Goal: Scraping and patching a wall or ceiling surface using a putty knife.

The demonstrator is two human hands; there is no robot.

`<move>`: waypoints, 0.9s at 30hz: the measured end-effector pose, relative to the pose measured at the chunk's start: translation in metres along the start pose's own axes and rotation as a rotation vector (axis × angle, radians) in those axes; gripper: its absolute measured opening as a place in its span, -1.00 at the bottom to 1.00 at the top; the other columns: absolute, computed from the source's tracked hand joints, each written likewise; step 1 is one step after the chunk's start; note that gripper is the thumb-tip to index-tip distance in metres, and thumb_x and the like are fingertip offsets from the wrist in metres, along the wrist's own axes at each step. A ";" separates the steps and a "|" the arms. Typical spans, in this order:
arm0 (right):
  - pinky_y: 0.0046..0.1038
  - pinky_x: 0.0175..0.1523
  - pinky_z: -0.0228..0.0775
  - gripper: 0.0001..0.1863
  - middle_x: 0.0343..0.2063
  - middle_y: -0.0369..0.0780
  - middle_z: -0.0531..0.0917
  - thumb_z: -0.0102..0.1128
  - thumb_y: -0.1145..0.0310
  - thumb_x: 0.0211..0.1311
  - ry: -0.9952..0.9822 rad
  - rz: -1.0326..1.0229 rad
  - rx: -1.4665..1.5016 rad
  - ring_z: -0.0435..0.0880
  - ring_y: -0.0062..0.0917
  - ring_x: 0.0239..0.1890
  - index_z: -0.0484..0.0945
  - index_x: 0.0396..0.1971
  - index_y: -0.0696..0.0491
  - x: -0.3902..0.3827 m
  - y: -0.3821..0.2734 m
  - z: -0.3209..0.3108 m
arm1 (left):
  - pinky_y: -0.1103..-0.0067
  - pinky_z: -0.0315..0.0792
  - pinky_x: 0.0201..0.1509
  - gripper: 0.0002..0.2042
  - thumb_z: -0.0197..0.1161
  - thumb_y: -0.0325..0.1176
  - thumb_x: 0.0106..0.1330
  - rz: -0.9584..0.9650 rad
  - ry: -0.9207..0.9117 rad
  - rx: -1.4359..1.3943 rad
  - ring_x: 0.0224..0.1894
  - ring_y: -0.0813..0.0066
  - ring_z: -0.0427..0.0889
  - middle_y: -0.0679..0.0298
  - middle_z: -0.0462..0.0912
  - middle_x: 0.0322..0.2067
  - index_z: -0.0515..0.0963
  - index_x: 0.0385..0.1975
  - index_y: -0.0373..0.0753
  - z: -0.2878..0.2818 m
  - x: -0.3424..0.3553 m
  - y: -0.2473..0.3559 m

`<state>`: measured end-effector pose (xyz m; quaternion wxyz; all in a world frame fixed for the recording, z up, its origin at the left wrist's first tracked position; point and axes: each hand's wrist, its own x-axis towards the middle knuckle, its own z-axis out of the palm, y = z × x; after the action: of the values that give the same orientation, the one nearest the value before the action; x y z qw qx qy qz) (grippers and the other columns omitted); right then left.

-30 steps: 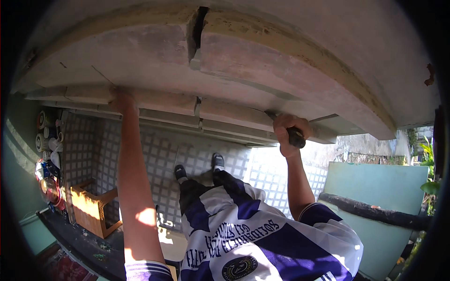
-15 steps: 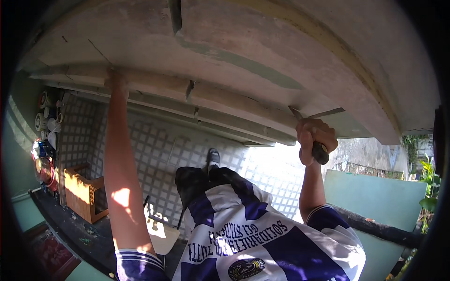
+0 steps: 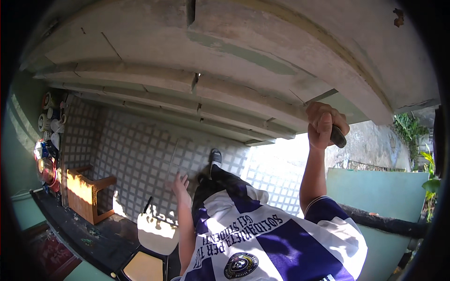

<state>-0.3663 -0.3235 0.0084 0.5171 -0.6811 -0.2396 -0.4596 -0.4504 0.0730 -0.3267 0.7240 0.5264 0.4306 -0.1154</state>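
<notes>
My right hand point(image 3: 326, 122) is raised at the right and wrapped round a dark-handled scraper-like tool point(image 3: 338, 137). The butt of the handle sticks out below my fist, and its thin blade reaches up and left against the ceiling panel point(image 3: 281, 35) beside a pale beam point(image 3: 248, 98). Exactly what shape the blade has, I cannot tell. Bare greenish patches point(image 3: 253, 58) show in the pale ceiling coat. Down by my dark trousers, my left hand point(image 3: 179, 183) hangs with its fingers apart and nothing in it.
Several beams cross overhead. Below are a tiled floor point(image 3: 136, 140), a wooden stool point(image 3: 82, 196) and a chair point(image 3: 157, 236) beside a black ledge point(image 3: 61, 215). Jars and pots point(image 3: 47, 124) line the left wall. A pale green panel point(image 3: 375, 194) and a dark bar point(image 3: 384, 225) stand right.
My left hand has let go of the beam and dropped down toward my body. My right hand has shifted slightly right and up with the tool still in it.
</notes>
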 end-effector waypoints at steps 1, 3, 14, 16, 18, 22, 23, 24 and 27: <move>-0.46 -0.63 -0.01 -0.52 -0.82 -0.34 0.22 0.01 0.48 0.44 -0.001 0.001 -0.010 0.13 -0.60 -0.79 0.12 -0.74 0.01 -0.001 -0.001 -0.003 | 0.22 0.38 0.37 -0.01 0.24 -0.15 0.42 -0.018 0.005 0.006 0.26 0.07 0.54 0.00 0.34 0.34 -0.49 0.50 -0.15 -0.001 -0.027 0.002; -0.46 -0.61 -0.05 -0.51 -0.82 -0.34 0.19 -0.06 0.45 0.48 0.088 0.045 0.119 0.09 -0.61 -0.77 0.10 -0.74 -0.01 0.002 -0.002 -0.005 | 0.22 0.36 0.37 -0.01 0.24 -0.15 0.40 -0.037 0.006 0.003 0.27 0.07 0.53 -0.01 0.35 0.33 -0.49 0.50 -0.14 -0.014 -0.059 0.006; -0.47 -0.58 -0.15 -0.48 -0.82 -0.41 0.03 -0.11 0.28 0.51 0.481 0.010 0.071 -0.09 -0.66 -0.75 -0.02 -0.72 -0.14 0.013 0.021 -0.003 | 0.20 0.31 0.41 -0.10 0.24 -0.25 0.39 0.186 0.126 -0.092 0.25 0.06 0.54 0.02 0.42 0.31 -0.31 0.54 0.01 -0.058 -0.080 0.031; -0.49 -0.58 -0.14 -0.48 -0.81 -0.42 0.01 -0.12 0.26 0.50 0.460 -0.037 0.114 -0.10 -0.66 -0.74 -0.04 -0.72 -0.15 0.014 0.010 -0.013 | 0.19 0.31 0.41 -0.10 0.24 -0.24 0.39 0.192 0.130 -0.143 0.25 0.06 0.54 0.02 0.42 0.30 -0.31 0.54 0.02 -0.059 -0.090 0.026; -0.50 -0.57 -0.15 -0.48 -0.80 -0.43 -0.03 -0.14 0.23 0.50 0.521 -0.092 0.146 -0.13 -0.66 -0.74 -0.08 -0.71 -0.17 0.013 0.001 -0.021 | 0.15 0.28 0.42 -0.12 0.21 -0.20 0.40 0.178 0.120 -0.182 0.26 0.05 0.54 0.03 0.42 0.32 -0.30 0.54 0.05 -0.056 -0.095 0.020; -0.54 -0.59 -0.11 -0.47 -0.83 -0.42 -0.02 -0.16 0.26 0.50 0.628 -0.046 0.177 -0.12 -0.67 -0.76 -0.10 -0.73 -0.16 0.010 0.016 -0.016 | 0.13 0.29 0.39 -0.14 0.15 -0.15 0.43 0.072 0.189 -0.197 0.24 0.05 0.56 0.02 0.41 0.35 -0.33 0.55 0.05 -0.054 -0.088 -0.016; -0.54 -0.59 -0.08 -0.47 -0.83 -0.42 -0.01 -0.15 0.26 0.49 0.652 -0.054 0.288 -0.11 -0.67 -0.76 -0.09 -0.74 -0.17 0.008 0.017 -0.024 | 0.13 0.29 0.39 -0.14 0.15 -0.15 0.43 0.074 0.207 -0.213 0.24 0.05 0.56 0.02 0.41 0.35 -0.33 0.55 0.05 -0.053 -0.084 -0.033; -0.54 -0.60 -0.08 -0.47 -0.83 -0.42 -0.01 -0.14 0.27 0.49 0.634 -0.074 0.329 -0.10 -0.67 -0.77 -0.09 -0.74 -0.17 0.005 0.013 -0.030 | 0.14 0.31 0.36 -0.15 0.16 -0.11 0.43 0.077 0.173 -0.220 0.26 0.02 0.54 0.03 0.42 0.34 -0.29 0.55 0.01 -0.046 -0.082 -0.034; -0.56 -0.60 -0.06 -0.46 -0.84 -0.41 0.00 -0.15 0.26 0.50 0.547 -0.103 0.394 -0.08 -0.68 -0.78 -0.06 -0.74 -0.16 0.000 0.028 -0.024 | 0.16 0.31 0.35 -0.17 0.14 -0.07 0.44 0.102 0.127 -0.179 0.28 -0.01 0.51 0.03 0.41 0.33 -0.25 0.55 -0.02 -0.020 -0.081 -0.040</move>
<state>-0.3527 -0.3553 -0.0037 0.6599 -0.4067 -0.2105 -0.5956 -0.5343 0.0504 -0.2949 0.7444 0.4870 0.4569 -0.0058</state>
